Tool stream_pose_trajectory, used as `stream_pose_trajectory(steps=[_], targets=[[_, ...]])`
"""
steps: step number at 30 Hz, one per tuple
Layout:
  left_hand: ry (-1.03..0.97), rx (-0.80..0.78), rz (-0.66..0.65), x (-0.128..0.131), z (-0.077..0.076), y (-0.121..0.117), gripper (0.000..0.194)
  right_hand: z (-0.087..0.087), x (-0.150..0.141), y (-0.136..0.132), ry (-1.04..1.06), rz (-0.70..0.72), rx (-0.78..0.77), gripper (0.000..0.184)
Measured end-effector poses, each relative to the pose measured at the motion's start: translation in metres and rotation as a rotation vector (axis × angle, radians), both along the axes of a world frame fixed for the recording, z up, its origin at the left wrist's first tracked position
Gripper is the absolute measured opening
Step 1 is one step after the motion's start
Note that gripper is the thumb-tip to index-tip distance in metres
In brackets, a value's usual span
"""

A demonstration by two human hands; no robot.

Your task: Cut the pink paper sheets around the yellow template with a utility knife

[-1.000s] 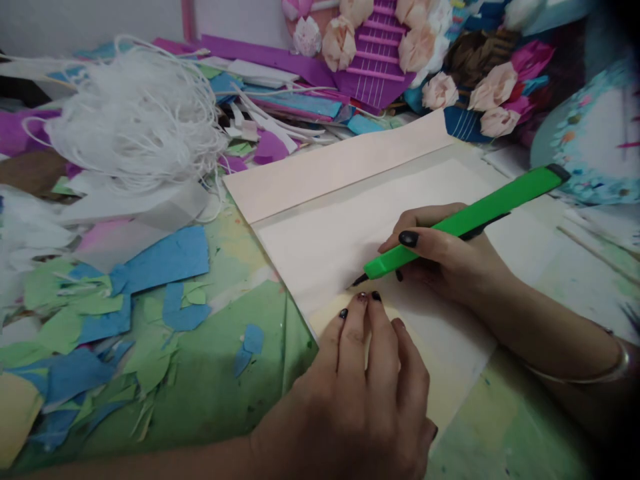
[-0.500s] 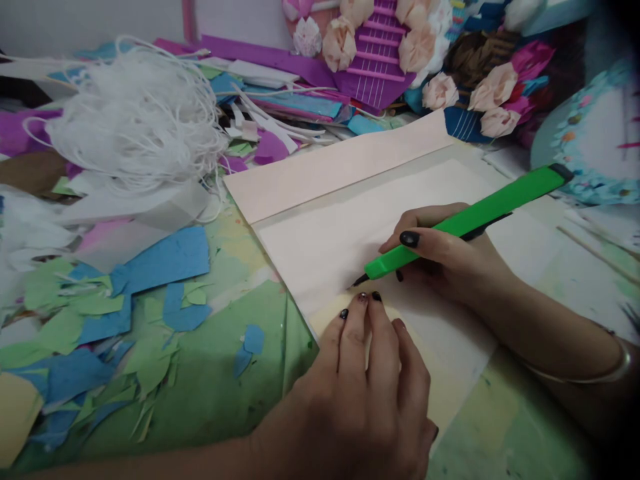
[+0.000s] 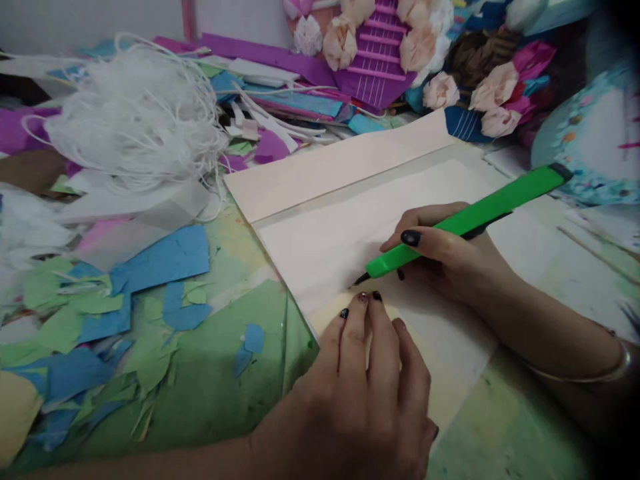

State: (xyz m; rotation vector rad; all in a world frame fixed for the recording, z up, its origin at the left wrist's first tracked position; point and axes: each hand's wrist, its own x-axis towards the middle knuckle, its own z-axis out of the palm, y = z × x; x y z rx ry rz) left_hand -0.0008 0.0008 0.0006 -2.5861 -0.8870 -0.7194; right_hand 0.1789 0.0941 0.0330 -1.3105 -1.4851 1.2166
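Observation:
My right hand [image 3: 445, 257] grips a thick green pen [image 3: 500, 200] with a dark pointed tip. That tip touches down beside the edge of a pale yellow paper piece [image 3: 327, 320], on top of a large cream sheet [image 3: 310, 247]. My left hand [image 3: 360, 393] lies over the yellow piece, fingers stretched out, the fingertips just below the pen's tip. Much of the yellow piece is hidden under this hand. Along its far edge the cream sheet has a pinkish strip [image 3: 340, 163].
A tangled heap of white string [image 3: 137, 127] lies at the back left. Blue and green paper scraps [image 3: 160, 260] litter the left side. Behind the sheet stand a purple craft piece with paper flowers [image 3: 377, 60] and a round light-blue one [image 3: 575, 140]. A thin stick [image 3: 597, 253] lies right.

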Motion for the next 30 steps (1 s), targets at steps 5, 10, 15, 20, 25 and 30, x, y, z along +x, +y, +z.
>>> stream_pose_trajectory(steps=[5,10,15,20,25,30], targets=[[0.006,-0.007,-0.005,0.0003,-0.0013,0.0007,0.046,-0.0011,0.0013,0.0011,0.007,0.019,0.004,0.026],[0.006,-0.013,-0.008,0.0005,-0.0011,0.0006,0.047,0.0008,0.0037,0.0005,-0.003,0.062,0.009,0.025],[-0.001,0.007,-0.007,0.0004,-0.0018,0.0013,0.046,0.0008,0.0043,0.0012,0.054,0.101,-0.004,0.023],[0.015,-0.008,-0.009,-0.0003,0.0001,0.0004,0.047,-0.0003,0.0052,0.0019,0.04,0.061,-0.018,0.023],[0.004,-0.007,-0.006,0.0,0.0005,0.0003,0.047,-0.0011,0.0047,0.0028,0.031,0.077,0.005,0.024],[-0.005,0.006,-0.007,0.0005,-0.0013,0.0015,0.047,-0.0001,0.0048,0.0028,0.028,0.042,-0.021,0.023]])
